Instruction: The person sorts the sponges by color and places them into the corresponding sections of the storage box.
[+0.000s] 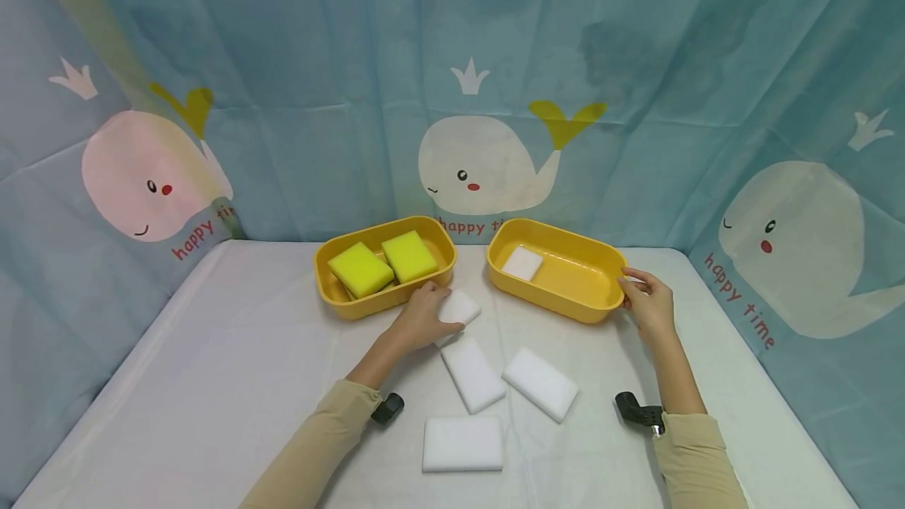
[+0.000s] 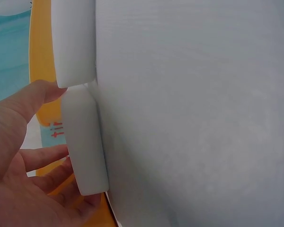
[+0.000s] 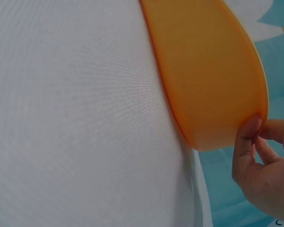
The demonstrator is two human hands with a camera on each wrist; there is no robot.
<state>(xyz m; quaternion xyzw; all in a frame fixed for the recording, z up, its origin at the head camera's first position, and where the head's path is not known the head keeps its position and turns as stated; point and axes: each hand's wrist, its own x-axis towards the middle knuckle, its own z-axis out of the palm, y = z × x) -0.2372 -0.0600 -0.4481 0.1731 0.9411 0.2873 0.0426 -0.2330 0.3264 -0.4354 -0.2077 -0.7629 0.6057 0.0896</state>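
Note:
My left hand [image 1: 419, 322] is at the front of the left yellow tray [image 1: 385, 299], with a white sponge block [image 1: 461, 307] between its thumb and fingers. In the left wrist view, the thumb lies at one end of this sponge block [image 2: 85, 142] and the fingertips reach round the other; a second white sponge block [image 2: 75, 42] lies end to end with it. My right hand [image 1: 649, 305] pinches the right end rim of the right yellow tray [image 1: 544, 303], thumb and fingers on either side of the rim in the right wrist view. One small white block [image 1: 523, 263] lies inside that tray.
Yellow sponges [image 1: 360, 269] fill much of the left tray. Loose white blocks lie in front of the trays: one tilted block [image 1: 473, 374], one block to its right [image 1: 540, 383], and one block nearest me [image 1: 463, 444]. A whale-printed curtain [image 1: 339, 155] hangs behind the white-covered table [image 1: 233, 383].

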